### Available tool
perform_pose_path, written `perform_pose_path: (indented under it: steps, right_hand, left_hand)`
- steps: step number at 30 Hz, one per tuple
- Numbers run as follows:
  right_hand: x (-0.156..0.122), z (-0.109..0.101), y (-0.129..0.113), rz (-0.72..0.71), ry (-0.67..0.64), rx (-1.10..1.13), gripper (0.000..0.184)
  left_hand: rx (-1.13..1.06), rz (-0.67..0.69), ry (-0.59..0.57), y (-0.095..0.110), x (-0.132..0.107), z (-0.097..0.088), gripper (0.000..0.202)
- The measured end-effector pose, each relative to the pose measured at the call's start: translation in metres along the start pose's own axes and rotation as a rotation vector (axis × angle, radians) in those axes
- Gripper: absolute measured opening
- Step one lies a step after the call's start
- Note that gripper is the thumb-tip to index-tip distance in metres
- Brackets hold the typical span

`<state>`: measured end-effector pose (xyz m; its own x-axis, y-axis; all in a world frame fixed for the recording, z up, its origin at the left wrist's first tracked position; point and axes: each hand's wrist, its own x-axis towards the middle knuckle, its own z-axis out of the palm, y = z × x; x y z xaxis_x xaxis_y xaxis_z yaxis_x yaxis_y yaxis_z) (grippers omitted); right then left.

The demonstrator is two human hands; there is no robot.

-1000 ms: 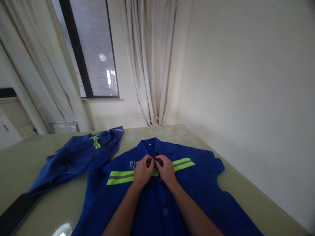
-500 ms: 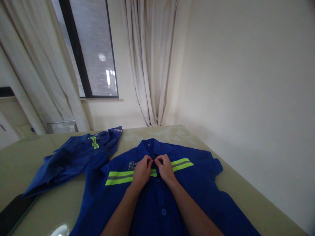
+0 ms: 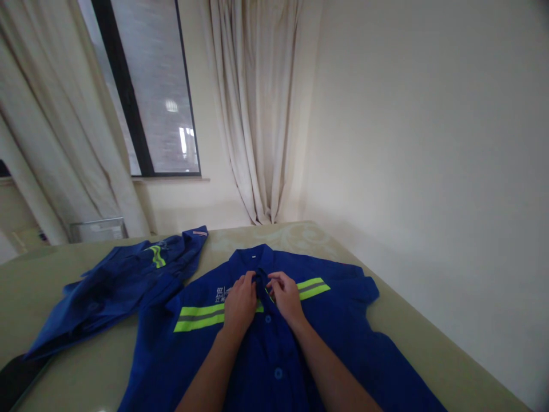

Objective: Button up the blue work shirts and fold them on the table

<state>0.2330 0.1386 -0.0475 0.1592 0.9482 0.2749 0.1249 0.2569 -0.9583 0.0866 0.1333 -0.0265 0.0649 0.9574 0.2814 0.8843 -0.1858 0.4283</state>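
Observation:
A blue work jacket (image 3: 338,320) with yellow-green reflective strips lies front side up before me, its collar at the far end. My left hand (image 3: 241,300) is closed on the jacket's front edge just below the collar, and a flap of cloth stands up at its fingertips. Close by on the right, my right hand (image 3: 286,296) has its fingers bent and pinched at the opposite front edge; what sits between the fingertips is too small to make out. Below the hands, a round blue button (image 3: 278,373) shows on the front placket.
Another blue garment (image 3: 115,280) with a reflective strip lies crumpled at the left. A dark flat object (image 3: 19,377) sits at the table's near left. The pale green tabletop (image 3: 98,366) meets a white wall (image 3: 407,143) at the right; curtains (image 3: 261,114) hang behind.
My hands have moved slightly apart, and the front edge of the jacket is now lifted between them. The view has shifted slightly to the right.

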Motion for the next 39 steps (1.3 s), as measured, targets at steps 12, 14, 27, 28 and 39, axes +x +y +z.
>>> perform_pose_path:
  steps: [12,14,27,28,39]
  right_hand:
    - [-0.065,-0.032,-0.053,-0.204,-0.438,-0.444,0.027]
    - [-0.103,-0.034,-0.033,-0.340,-0.444,-0.505,0.057]
    - [-0.139,-0.010,0.007,-0.762,-0.488,-0.893,0.046]
    - [-0.138,-0.013,0.005,-0.784,-0.493,-0.918,0.045]
    - [-0.149,-0.031,-0.048,-0.551,-0.596,-0.916,0.039]
  left_hand:
    - [0.127,-0.011,0.010,-0.022,0.035,0.007,0.040]
    - [0.132,0.001,0.018,-0.025,0.044,0.006,0.041]
    - [0.176,0.267,-0.106,-0.011,0.007,-0.003,0.042]
    - [0.184,0.297,-0.112,-0.011,-0.007,-0.004,0.043]
    - [-0.099,0.214,-0.408,0.001,-0.094,-0.012,0.060]
